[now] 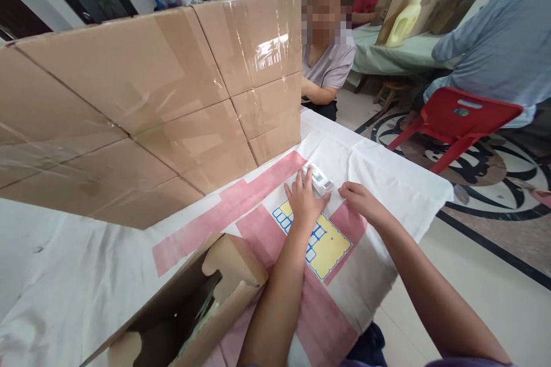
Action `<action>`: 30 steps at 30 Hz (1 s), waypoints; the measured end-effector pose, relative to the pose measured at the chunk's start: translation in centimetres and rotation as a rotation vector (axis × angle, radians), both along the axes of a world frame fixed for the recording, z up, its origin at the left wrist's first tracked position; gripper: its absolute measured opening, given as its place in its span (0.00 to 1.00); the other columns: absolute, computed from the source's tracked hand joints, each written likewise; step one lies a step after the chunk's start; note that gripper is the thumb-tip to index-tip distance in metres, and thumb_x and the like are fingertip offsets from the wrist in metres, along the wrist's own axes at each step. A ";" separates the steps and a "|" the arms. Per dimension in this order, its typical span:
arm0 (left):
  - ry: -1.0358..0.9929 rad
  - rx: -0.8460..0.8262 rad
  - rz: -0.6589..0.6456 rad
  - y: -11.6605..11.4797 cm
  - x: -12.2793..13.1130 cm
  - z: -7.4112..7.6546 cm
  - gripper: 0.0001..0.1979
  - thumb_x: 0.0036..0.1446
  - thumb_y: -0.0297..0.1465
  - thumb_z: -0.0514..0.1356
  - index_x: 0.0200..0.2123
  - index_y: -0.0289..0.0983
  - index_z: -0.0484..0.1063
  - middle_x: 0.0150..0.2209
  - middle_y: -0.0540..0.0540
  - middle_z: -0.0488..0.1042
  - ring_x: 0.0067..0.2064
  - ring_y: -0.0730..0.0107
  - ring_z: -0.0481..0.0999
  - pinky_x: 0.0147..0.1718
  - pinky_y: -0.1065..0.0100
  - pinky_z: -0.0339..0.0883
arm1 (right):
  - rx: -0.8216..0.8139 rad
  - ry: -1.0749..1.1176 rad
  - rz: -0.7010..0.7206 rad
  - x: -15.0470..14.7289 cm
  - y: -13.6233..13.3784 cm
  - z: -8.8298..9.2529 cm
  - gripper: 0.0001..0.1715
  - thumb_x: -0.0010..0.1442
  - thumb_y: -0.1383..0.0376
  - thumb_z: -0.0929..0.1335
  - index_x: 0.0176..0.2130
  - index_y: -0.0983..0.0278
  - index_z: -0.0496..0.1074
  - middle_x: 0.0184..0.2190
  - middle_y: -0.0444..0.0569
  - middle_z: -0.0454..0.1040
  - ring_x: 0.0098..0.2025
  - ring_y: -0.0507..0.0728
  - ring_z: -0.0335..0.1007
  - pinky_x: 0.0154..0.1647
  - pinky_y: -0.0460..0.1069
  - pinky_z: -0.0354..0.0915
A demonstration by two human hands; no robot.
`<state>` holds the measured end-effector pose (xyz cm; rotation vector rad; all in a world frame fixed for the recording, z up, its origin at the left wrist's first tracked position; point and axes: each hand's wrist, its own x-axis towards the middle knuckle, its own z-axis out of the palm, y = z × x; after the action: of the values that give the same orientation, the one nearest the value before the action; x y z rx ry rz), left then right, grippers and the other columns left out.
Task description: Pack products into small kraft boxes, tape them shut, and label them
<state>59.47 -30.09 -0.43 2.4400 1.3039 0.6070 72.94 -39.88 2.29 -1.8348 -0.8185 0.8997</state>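
Note:
My left hand (303, 198) rests on a small white box-like object (319, 178) with printed markings and a grey patch at its near end. Fingers and thumb are spaced around its side, with the index fingertip on its top. Just right of it, my right hand (358, 199) hovers with curled fingers pressed together; whatever they may hold is hidden. Under my left wrist lies a yellow sheet (333, 246) with a blue wavy border and rows of pale blue-edged boxes, partly covered by the arm. The sheet lies across pink stripes on the white tablecloth (344, 163).
A tall taped cardboard partition (181, 103) stands along the far left. An open cardboard box (241, 261) with papers inside sits at the near left. One person (329, 63) sits beyond the partition. A red chair (469, 112) and a yellow jug (404, 20) are at right.

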 end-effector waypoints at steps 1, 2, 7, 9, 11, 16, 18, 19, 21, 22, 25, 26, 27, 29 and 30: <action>-0.003 0.004 0.001 0.0 0.0 0.0 0.47 0.54 0.51 0.65 0.72 0.50 0.49 0.72 0.42 0.55 0.66 0.48 0.65 0.68 0.42 0.48 | -0.009 0.004 0.010 0.2 0.0 -0.4 0.21 0.56 0.51 0.68 0.24 0.60 0.57 0.20 0.38 0.55 0.23 0.51 0.52 0.24 0.48 0.50; -0.005 0.007 0.000 0.0 0.0 -0.1 0.47 0.54 0.51 0.65 0.72 0.49 0.50 0.72 0.42 0.55 0.66 0.48 0.65 0.68 0.42 0.48 | -0.015 0.007 0.022 0.3 -0.1 -0.9 0.21 0.56 0.51 0.67 0.25 0.60 0.57 0.20 0.38 0.55 0.23 0.51 0.52 0.24 0.48 0.50; -0.015 0.026 -0.005 -0.1 -0.1 0.0 0.47 0.52 0.50 0.67 0.71 0.50 0.51 0.72 0.44 0.56 0.62 0.49 0.69 0.68 0.42 0.50 | 0.000 -0.066 0.043 0.5 -0.2 -2.6 0.20 0.57 0.50 0.65 0.26 0.60 0.58 0.22 0.39 0.58 0.24 0.52 0.54 0.26 0.48 0.52; -0.018 0.041 0.007 -0.2 -0.1 0.1 0.46 0.52 0.50 0.67 0.70 0.50 0.53 0.71 0.44 0.58 0.61 0.49 0.70 0.67 0.42 0.51 | 0.013 -0.129 0.032 0.4 -0.1 -2.8 0.18 0.57 0.51 0.65 0.26 0.60 0.58 0.23 0.40 0.59 0.26 0.53 0.55 0.28 0.49 0.54; -0.023 0.049 0.016 -0.3 -0.1 0.2 0.45 0.52 0.50 0.66 0.70 0.50 0.54 0.71 0.44 0.58 0.60 0.48 0.70 0.67 0.42 0.51 | 0.030 -0.194 0.023 0.2 -0.1 -2.8 0.17 0.57 0.52 0.65 0.26 0.60 0.58 0.24 0.42 0.60 0.28 0.54 0.56 0.31 0.50 0.55; -0.051 0.000 0.012 -0.5 -0.2 0.5 0.45 0.52 0.49 0.67 0.70 0.50 0.54 0.71 0.44 0.58 0.61 0.47 0.70 0.67 0.43 0.49 | 0.075 -0.324 0.010 -0.4 0.1 -2.9 0.15 0.59 0.56 0.63 0.25 0.59 0.57 0.26 0.45 0.62 0.31 0.56 0.58 0.34 0.52 0.56; -0.067 -0.007 0.013 -0.5 -0.3 0.6 0.45 0.52 0.49 0.67 0.70 0.50 0.54 0.71 0.43 0.59 0.61 0.47 0.70 0.68 0.42 0.49 | 0.095 -0.360 0.002 -0.8 0.2 -3.0 0.14 0.59 0.58 0.62 0.25 0.59 0.57 0.27 0.45 0.62 0.31 0.57 0.58 0.35 0.52 0.56; -0.078 -0.007 0.013 -0.5 -0.3 0.6 0.45 0.52 0.48 0.67 0.70 0.50 0.55 0.71 0.44 0.59 0.61 0.47 0.70 0.68 0.42 0.49 | 0.106 -0.376 -0.003 -1.0 0.2 -3.1 0.14 0.59 0.59 0.62 0.24 0.59 0.56 0.27 0.46 0.62 0.31 0.57 0.58 0.36 0.53 0.56; -0.104 -0.009 0.010 -0.5 -0.3 0.5 0.44 0.51 0.47 0.68 0.69 0.50 0.55 0.70 0.44 0.60 0.61 0.48 0.70 0.68 0.42 0.48 | 0.132 -0.398 -0.008 -1.2 0.1 -3.2 0.13 0.58 0.61 0.62 0.24 0.58 0.55 0.28 0.46 0.61 0.32 0.57 0.59 0.37 0.53 0.57; -0.118 -0.011 0.008 -0.5 -0.3 0.5 0.44 0.51 0.47 0.68 0.69 0.50 0.56 0.70 0.44 0.60 0.61 0.48 0.70 0.68 0.41 0.48 | 0.145 -0.403 -0.007 -1.3 0.0 -3.2 0.14 0.58 0.61 0.62 0.23 0.58 0.55 0.28 0.46 0.61 0.32 0.57 0.59 0.38 0.53 0.57; -0.164 -0.022 -0.002 -0.5 -0.3 0.4 0.45 0.51 0.45 0.69 0.69 0.50 0.56 0.70 0.44 0.60 0.62 0.48 0.69 0.68 0.40 0.46 | 0.172 -0.388 0.004 -1.2 -0.5 -3.1 0.15 0.59 0.59 0.63 0.24 0.59 0.56 0.29 0.45 0.62 0.32 0.57 0.59 0.38 0.53 0.59; -0.179 -0.029 -0.008 -0.5 -0.4 0.4 0.45 0.50 0.45 0.69 0.69 0.49 0.56 0.70 0.44 0.60 0.62 0.47 0.69 0.68 0.39 0.45 | 0.177 -0.376 0.007 -1.1 -0.7 -3.0 0.15 0.59 0.58 0.63 0.24 0.59 0.56 0.29 0.45 0.62 0.32 0.57 0.59 0.38 0.53 0.59; -0.194 -0.037 -0.014 -0.5 -0.4 0.4 0.45 0.50 0.44 0.70 0.68 0.49 0.57 0.70 0.44 0.61 0.62 0.47 0.68 0.68 0.38 0.44 | 0.179 -0.362 0.008 -1.0 -1.0 -2.9 0.16 0.60 0.57 0.63 0.25 0.59 0.57 0.28 0.44 0.62 0.32 0.56 0.59 0.37 0.53 0.59; -0.225 -0.056 -0.030 -0.6 -0.7 0.6 0.45 0.49 0.42 0.71 0.68 0.49 0.57 0.70 0.43 0.61 0.63 0.45 0.67 0.68 0.36 0.43 | 0.184 -0.329 0.002 -1.1 -1.5 -2.7 0.16 0.60 0.55 0.63 0.26 0.59 0.58 0.27 0.43 0.62 0.30 0.56 0.59 0.35 0.52 0.59; -0.242 -0.067 -0.038 -0.6 -0.9 0.9 0.45 0.49 0.41 0.71 0.68 0.49 0.58 0.70 0.42 0.61 0.65 0.44 0.66 0.68 0.36 0.43 | 0.189 -0.312 -0.005 -1.3 -1.8 -2.5 0.16 0.61 0.54 0.63 0.27 0.59 0.59 0.26 0.42 0.61 0.30 0.55 0.58 0.34 0.52 0.59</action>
<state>58.56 -30.70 0.44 2.2505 1.1595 0.8066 71.67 -41.66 -0.24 -1.8316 -1.0534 0.5178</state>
